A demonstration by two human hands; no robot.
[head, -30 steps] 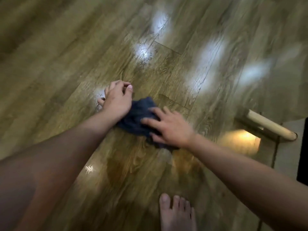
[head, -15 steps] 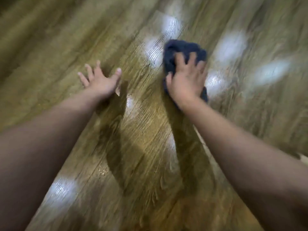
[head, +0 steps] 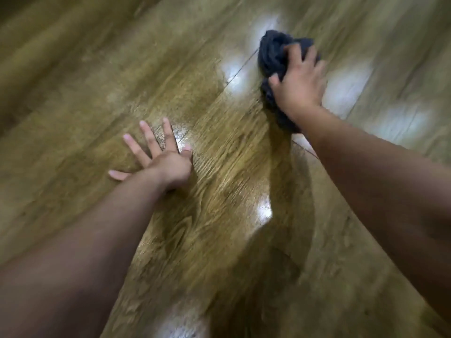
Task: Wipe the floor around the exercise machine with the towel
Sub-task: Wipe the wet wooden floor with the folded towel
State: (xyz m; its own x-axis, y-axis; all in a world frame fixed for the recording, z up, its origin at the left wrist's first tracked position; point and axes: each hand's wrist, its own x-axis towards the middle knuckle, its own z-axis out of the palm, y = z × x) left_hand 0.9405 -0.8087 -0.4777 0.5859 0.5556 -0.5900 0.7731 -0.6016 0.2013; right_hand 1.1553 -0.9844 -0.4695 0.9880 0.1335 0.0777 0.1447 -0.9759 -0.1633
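A crumpled dark blue towel (head: pixel 273 57) lies bunched on the glossy wooden floor (head: pixel 219 167) at the upper right. My right hand (head: pixel 299 81) lies on top of it with fingers spread, pressing it against the planks. My left hand (head: pixel 161 158) is flat on the bare floor at centre left, fingers splayed, apart from the towel. The exercise machine is out of view.
Bright reflections of lights (head: pixel 234 69) shine on the wet-looking planks around the towel. Shadows of my arms fall across the floor in the lower middle. The picture is blurred by motion.
My right hand has pushed the towel farther away and to the right across the floor. My left hand has planted flat on the floor, nearer to me than before.
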